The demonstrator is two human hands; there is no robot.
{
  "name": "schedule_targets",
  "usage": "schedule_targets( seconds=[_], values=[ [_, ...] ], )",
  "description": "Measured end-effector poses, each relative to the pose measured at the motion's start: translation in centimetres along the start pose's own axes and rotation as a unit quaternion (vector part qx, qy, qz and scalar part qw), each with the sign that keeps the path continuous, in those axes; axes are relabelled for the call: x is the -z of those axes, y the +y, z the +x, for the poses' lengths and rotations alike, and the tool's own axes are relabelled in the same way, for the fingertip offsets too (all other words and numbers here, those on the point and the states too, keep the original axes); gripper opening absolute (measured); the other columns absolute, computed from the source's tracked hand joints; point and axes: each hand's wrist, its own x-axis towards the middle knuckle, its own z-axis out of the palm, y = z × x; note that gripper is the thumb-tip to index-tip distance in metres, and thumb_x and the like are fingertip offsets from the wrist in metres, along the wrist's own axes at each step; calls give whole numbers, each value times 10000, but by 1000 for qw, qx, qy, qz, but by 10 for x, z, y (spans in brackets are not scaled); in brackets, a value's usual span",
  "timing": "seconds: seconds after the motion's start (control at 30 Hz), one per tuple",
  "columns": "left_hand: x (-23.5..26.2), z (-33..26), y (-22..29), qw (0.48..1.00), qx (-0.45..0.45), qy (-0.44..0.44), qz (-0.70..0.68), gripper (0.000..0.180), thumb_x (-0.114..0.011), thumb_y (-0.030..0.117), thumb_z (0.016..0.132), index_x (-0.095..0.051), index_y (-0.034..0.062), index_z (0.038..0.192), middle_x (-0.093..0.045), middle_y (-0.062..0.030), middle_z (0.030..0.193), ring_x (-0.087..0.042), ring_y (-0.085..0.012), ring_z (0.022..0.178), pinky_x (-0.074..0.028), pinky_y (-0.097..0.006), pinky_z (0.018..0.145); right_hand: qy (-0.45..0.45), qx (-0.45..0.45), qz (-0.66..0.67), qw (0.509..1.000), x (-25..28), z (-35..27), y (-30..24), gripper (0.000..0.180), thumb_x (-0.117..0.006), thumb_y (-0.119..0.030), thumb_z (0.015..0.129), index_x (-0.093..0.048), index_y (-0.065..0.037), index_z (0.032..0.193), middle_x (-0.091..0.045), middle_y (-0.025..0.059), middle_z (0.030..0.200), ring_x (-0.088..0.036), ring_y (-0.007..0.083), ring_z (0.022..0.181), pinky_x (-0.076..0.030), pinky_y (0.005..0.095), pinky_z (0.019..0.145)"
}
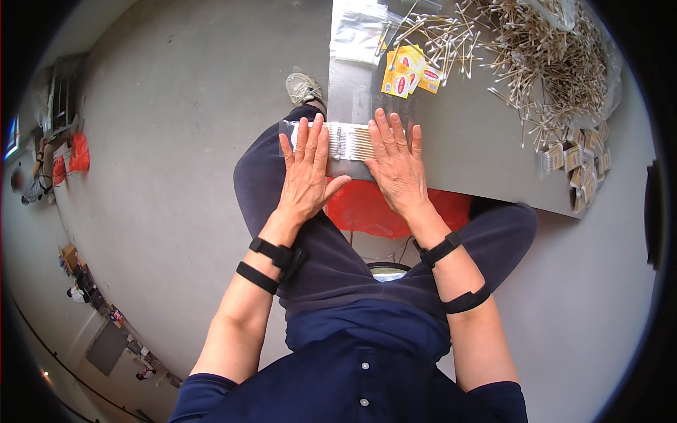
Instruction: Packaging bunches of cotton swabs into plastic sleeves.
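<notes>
A row of cotton swabs (347, 142) lies side by side at the near edge of the table, seemingly inside a clear plastic bag whose edge shows past my left fingers. My left hand (307, 173) rests flat over the left end of the row, fingers stretched out and thumb spread. Over the right end, my right hand (398, 166) is laid flat too, its fingers straight and a little apart. Both palms face down, and neither hand grips anything. The middle of the row shows between them; its two ends are partly hidden under my fingers.
Yellow printed cards (411, 72) lie beyond my right hand, with clear plastic bags (356, 32) farther back. A large heap of loose swabs (550, 63) covers the far right, above several filled packets (585, 166). A red plastic bag (367, 206) hangs below the table edge.
</notes>
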Motion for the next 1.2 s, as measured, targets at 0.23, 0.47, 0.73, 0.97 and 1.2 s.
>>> schedule_targets(
  seconds=[0.23,0.47,0.73,0.97,1.2],
  values=[
    [19,47,30,987,54,144,36,105,-739,133,795,-695,134,891,-622,3,954,-563,-219,983,-361,-390,900,-4,-13,-16,1000,-2,-1,2,762,-644,-352,911,-313,-92,1546,-182,47,1664,-61,228,1551,16,526,1243],
    [12,59,29,989,47,93,102,112,-743,145,749,-673,122,833,-600,2,907,-547,-219,949,-353,-399,886,14,-11,8,1000,-5,-1,1,747,-649,-353,905,-334,-108,1536,-188,40,1662,-88,220,1547,-7,509,1252],
    [8,66,29,990,24,74,117,94,-725,151,731,-654,122,785,-577,-10,856,-534,-226,918,-338,-401,894,18,-13,19,1000,-4,0,1,749,-653,-356,902,-333,-114,1535,-195,37,1659,-99,212,1545,-30,509,1255],
    [29,71,21,987,24,99,125,72,-702,150,730,-641,117,750,-582,-17,851,-542,-224,929,-334,-401,905,6,-14,19,1000,-2,1,-1,736,-636,-353,915,-331,-109,1538,-194,35,1659,-109,212,1543,-43,507,1255],
    [69,33,-128,885,149,321,304,99,-712,130,790,-636,70,810,-692,-61,960,-632,-258,909,-434,-429,814,1,-2,25,1000,-2,1,-2,725,-603,-337,939,-302,-98,1553,-182,39,1663,-95,212,1545,-8,504,1254]
  ],
)
